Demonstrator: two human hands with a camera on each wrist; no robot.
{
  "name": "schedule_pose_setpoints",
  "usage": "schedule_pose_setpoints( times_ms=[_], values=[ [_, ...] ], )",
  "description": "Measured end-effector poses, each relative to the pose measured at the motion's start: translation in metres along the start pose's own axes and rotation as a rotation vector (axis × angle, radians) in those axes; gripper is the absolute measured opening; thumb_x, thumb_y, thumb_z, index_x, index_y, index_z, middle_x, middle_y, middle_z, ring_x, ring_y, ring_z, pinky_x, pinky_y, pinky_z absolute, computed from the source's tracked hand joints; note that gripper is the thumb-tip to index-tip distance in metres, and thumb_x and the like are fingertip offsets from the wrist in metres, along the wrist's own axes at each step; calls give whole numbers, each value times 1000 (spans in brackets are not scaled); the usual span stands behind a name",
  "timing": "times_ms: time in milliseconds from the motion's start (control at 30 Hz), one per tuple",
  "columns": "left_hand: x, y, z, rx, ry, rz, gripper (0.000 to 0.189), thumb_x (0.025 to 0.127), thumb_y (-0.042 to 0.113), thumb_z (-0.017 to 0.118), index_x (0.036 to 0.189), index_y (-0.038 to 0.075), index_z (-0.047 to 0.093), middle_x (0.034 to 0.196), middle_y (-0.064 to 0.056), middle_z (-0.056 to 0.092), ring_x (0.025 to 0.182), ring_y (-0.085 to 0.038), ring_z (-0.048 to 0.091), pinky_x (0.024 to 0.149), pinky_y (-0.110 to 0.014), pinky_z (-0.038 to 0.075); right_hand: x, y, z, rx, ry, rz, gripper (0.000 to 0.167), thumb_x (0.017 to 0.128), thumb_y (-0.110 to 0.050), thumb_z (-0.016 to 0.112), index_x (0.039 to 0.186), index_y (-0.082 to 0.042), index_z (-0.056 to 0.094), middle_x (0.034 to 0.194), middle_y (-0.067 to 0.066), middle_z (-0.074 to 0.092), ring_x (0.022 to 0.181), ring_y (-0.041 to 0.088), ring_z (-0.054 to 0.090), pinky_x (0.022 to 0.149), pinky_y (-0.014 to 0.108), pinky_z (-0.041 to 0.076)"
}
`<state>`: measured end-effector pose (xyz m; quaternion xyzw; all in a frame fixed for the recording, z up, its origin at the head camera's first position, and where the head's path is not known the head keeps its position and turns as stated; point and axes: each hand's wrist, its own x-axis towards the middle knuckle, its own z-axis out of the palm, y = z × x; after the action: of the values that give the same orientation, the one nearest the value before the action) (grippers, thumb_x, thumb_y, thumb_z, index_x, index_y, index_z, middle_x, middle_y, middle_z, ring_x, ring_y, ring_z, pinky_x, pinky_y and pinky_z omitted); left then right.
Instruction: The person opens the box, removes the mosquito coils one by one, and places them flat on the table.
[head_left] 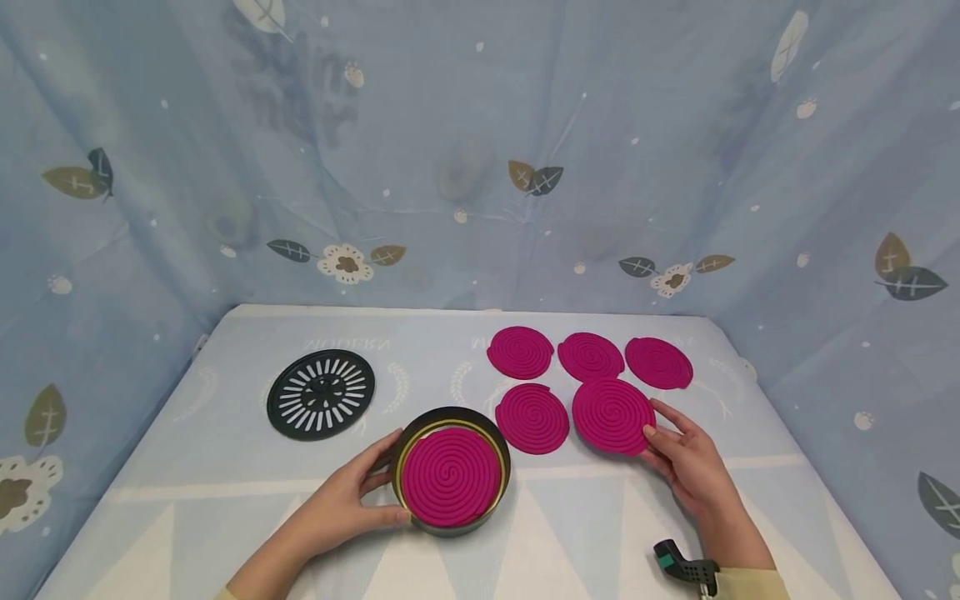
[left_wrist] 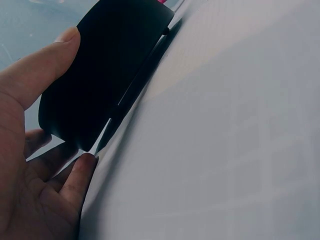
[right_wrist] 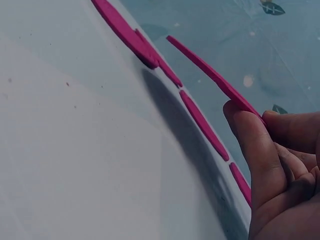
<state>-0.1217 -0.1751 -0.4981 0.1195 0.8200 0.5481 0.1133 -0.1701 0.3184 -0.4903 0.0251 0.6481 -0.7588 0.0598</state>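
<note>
One coaster (head_left: 612, 416) hovers clear, right hand (head_left: 688, 467) pinching its edge.

Blue fabric (head_left: 420, 100) printed with leaves (head_left: 548, 181) and flowers (head_left: 347, 263) hung behind and on both sides of a pale tabletop (head_left: 225, 450) patterned with white triangles (head_left: 540, 546).

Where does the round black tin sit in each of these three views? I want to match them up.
Head: low, just left of centre, the round black tin gripped by the left hand.
Left wrist: upper left, a dark slanted shape against that hand's thumb, reaching the top edge.
Right wrist: not in the picture.
Shared landmark: the pale tabletop, seen in all three views.
</note>
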Motion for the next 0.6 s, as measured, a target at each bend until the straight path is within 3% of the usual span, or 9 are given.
schedule_pose_setpoints(
  times_ms=[600],
  values=[
    [-1, 0, 0, 5, -3, -1, 108, 67, 39, 91, 155, 23, 31, 152, -3, 41, 137, -21, 42, 109, -24, 42, 4, 7, -1, -93, 120, 93, 73, 98, -17, 64, 157, -5, 23, 96, 1, 70, 83, 9, 70, 80, 26, 61]
  ],
)
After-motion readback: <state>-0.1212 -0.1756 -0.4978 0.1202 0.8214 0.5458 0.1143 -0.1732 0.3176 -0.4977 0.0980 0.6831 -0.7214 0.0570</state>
